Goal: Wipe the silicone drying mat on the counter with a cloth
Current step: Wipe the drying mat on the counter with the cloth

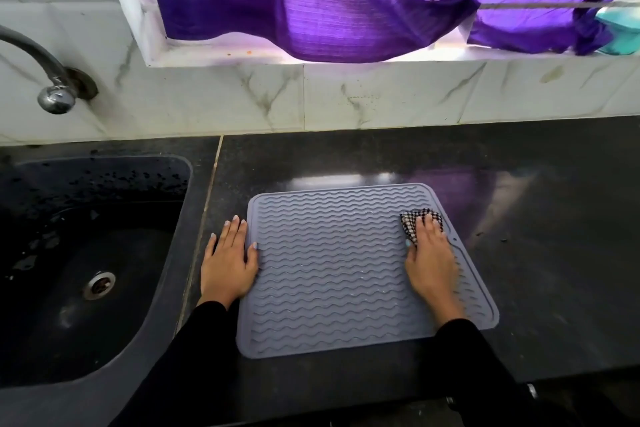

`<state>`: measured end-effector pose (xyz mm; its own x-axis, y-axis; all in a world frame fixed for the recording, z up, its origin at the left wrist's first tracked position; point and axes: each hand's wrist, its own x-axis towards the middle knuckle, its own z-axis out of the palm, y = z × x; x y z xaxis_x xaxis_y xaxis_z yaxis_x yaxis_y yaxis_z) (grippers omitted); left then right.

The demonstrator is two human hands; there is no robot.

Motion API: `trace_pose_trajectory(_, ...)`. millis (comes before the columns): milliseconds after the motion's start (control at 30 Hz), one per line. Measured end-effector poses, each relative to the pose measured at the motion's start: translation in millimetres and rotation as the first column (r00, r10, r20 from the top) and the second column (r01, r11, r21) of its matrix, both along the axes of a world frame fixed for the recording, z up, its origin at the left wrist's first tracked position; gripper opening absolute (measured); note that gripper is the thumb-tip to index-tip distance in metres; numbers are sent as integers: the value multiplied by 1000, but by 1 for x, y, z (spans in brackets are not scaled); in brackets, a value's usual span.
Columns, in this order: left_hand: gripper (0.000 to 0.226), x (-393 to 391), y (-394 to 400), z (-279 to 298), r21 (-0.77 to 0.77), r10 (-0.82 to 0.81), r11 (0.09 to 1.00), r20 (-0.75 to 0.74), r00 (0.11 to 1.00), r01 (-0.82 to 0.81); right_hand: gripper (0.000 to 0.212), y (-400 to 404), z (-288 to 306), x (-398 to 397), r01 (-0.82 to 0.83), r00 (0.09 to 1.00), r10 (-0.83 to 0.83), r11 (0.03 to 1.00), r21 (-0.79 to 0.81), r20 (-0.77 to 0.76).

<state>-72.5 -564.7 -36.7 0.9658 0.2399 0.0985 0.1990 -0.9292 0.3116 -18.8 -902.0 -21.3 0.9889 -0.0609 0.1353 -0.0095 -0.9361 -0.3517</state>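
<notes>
So the grey wavy-ribbed silicone drying mat (339, 267) is lying flat on the black speckled stone counter (536, 218), close to the front edge, a bit skewed. The left hand (227, 262) is resting flat with straight fingers on the counter right at the mat's left edge, thumb reaching onto the mat, holding nothing. The right hand (431, 256) is pressing down on a small black-and-white checked cloth (414, 220) near the mat's right edge, fingers bent over it; most of the cloth is tucked under the hand, just the far bit is poking out. Both arms are wearing black sleeves.

Left of the counter, the dark sink basin (104, 350) is sitting with water droplets on its far wall and a metal drain (99, 284) in the bottom. A curved chrome tap (52, 80) is sticking out of the white marbled wall tiles (346, 97) above it. Further back, a purple curtain (346, 0) is hanging in the window recess, with something teal (620, 35) peeking out at the far right.
</notes>
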Motion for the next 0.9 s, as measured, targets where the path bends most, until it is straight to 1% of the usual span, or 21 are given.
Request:
trace_pose_trajectory(67, 83, 0, 0, -1, 6, -1, 1000, -2, 1000, 1, 58, -2, 1, 1, 8, 999, -8, 1000, 0, -36)
trace_pose_trajectory(267, 82, -1, 1, -1, 14, -7, 1000, 8, 1000, 7, 56, -9, 9, 5, 9, 996, 2, 991, 131, -87)
trace_pose_trajectory(300, 82, -2, 1, -1, 13, -8, 1000, 7, 1000, 8, 54, -12, 9, 7, 10, 996, 5, 984, 178, -84)
trace_pose_trajectory(333, 82, -2, 2, 0, 6, -10, 1000, 6, 1000, 10, 52, -14, 10, 9, 10, 997, 12, 962, 273, -78)
trace_pose_trajectory(367, 80, -2, 2, 1, -1, -12, 1000, 4, 1000, 12, 49, -17, 11, 13, 22, 997, 10, 916, 400, -77)
trace_pose_trajectory(400, 77, -2, 1, 1, -8, -13, 1000, 0, 1000, 13, 46, -23, 12, 19, 59, 996, -10, 830, 554, -90)
trace_pose_trajectory(433, 74, -3, 1, 2, -12, -15, 1000, 0, 1000, 15, 43, -29, 18, 23, 126, 990, -41, 687, 715, -135)
trace_pose_trajectory(467, 72, -3, 1, 3, -20, -20, 1000, 4, 1000, 20, 41, -35, 27, 26, 211, 977, -84, 492, 845, -196)
trace_pose_trajectory(500, 70, -4, 2, 4, -35, -29, 999, 7, 1000, 29, 40, -41, 33, 29, 266, 963, -139, 335, 904, -232)
trace_pose_trajectory(533, 70, -4, 3, 5, -56, -39, 998, 9, 999, 39, 40, -46, 39, 29, 284, 950, -207, 262, 922, -234)
trace_pose_trajectory(567, 70, -5, 4, 6, -78, -46, 996, 11, 999, 47, 41, -49, 44, 26, 293, 939, -266, 277, 915, -220)
trace_pose_trajectory(600, 69, -5, 5, 6, -99, -51, 994, 14, 999, 53, 41, -51, 49, 21, 297, 931, -319, 377, 877, -178)
trace_pose_trajectory(633, 69, -6, 5, 7, -112, -56, 992, 16, 998, 57, 41, -51, 51, 15, 304, 925, -365, 539, 786, -107)
trace_pose_trajectory(667, 69, -6, 5, 7, -113, -59, 992, 19, 998, 61, 42, -49, 51, 5, 288, 934, -355, 671, 683, -45)
trace_pose_trajectory(700, 69, -7, 5, 7, -110, -61, 992, 26, 998, 63, 43, -45, 46, -2, 251, 954, -300, 765, 593, -17)
trace_pose_trajectory(767, 68, -7, 4, 7, -108, -58, 992, 38, 998, 62, 47, -32, 27, -16, 167, 985, -165, 874, 456, -44)
trace_pose_trajectory(800, 67, -7, 4, 6, -107, -55, 992, 46, 997, 60, 50, -24, 17, -22, 114, 993, -102, 937, 331, -55)
trace_pose_trajectory(833, 66, -7, 4, 6, -104, -53, 993, 51, 997, 58, 54, -18, 8, -26, 63, 997, -56, 985, 160, -46)
trace_pose_trajectory(867, 66, -6, 4, 5, -97, -52, 994, 55, 997, 57, 57, -15, 0, -28, 21, 999, -20, 1000, 5, -27)
trace_pose_trajectory(900, 66, -6, 4, 5, -89, -51, 994, 59, 997, 57, 60, -14, -5, -28, 13, 1000, -14, 997, -74, -10)
